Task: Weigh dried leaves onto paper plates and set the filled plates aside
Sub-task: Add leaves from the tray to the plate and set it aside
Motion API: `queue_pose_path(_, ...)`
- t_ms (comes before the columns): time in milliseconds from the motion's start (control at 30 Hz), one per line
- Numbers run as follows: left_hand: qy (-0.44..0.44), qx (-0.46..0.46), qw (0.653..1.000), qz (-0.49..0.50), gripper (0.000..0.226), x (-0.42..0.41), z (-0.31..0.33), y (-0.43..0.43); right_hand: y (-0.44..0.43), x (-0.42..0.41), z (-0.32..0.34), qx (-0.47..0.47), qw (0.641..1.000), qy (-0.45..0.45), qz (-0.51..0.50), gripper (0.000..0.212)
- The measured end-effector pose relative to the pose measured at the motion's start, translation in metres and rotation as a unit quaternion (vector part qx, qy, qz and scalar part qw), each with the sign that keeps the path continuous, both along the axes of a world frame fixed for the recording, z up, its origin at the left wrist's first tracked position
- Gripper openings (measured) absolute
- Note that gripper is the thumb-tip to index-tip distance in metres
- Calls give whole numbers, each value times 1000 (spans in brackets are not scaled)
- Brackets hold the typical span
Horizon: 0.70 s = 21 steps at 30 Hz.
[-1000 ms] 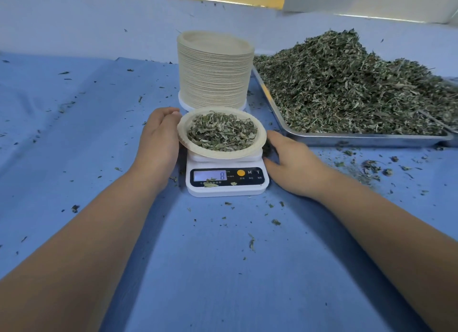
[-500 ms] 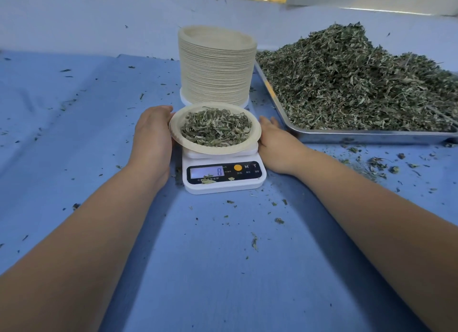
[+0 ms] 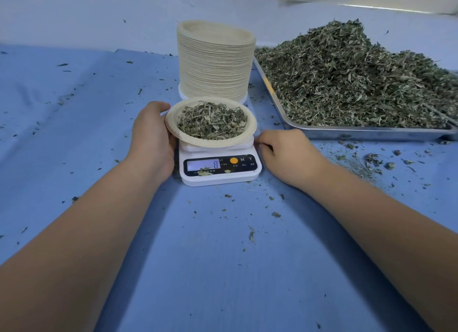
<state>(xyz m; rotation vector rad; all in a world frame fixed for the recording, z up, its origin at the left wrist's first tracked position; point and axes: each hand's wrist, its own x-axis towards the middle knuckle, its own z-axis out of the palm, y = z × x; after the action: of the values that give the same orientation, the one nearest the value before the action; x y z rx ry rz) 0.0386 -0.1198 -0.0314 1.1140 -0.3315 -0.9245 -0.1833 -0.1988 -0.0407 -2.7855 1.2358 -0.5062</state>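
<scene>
1. The paper plate point(image 3: 213, 143) sits on the white kitchen scale point(image 3: 220, 176) near the middle of the blue surface point(image 3: 223, 257). It carries a low mound of dried leaves point(image 3: 212, 119), and the display shows an 8.
2. At 12 o'clock from the scale stands a tall stack of empty plates point(image 3: 215, 61). At 2 o'clock lies a metal tray point(image 3: 366, 133) heaped with the loose leaf pile point(image 3: 352, 78). Crumbs are scattered over the surface, thickest at 3 o'clock.
3. The left hand point(image 3: 151, 135) is at 9 o'clock of the plate, curved round its rim with the thumb up at the far edge. The fingers seem to reach beneath it, though they are hidden.
4. The right hand point(image 3: 285, 153) is at 4 o'clock of the plate, just beside the scale's right side, its fingers curled inward. Their tips are tucked under the plate's overhang, so I cannot tell whether they hold the rim or only rest near it.
5. Judged from this, weighing looks finished for this portion and the step in hand is taking the filled plate off the scale.
6. The next move likely calls for a level lift with support on both sides, since the plate is thin and the leaves are loose. It then needs a bare patch of surface, perhaps toward 9 o'clock, to set it down before a fresh plate comes off the stack.
</scene>
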Motion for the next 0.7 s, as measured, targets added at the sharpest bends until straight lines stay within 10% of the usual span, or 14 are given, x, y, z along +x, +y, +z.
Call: queue_pose_path(700, -62, -3, 997, -37, 47, -2, -9, -3, 13, -43, 0, 1, 999, -23, 29, 21)
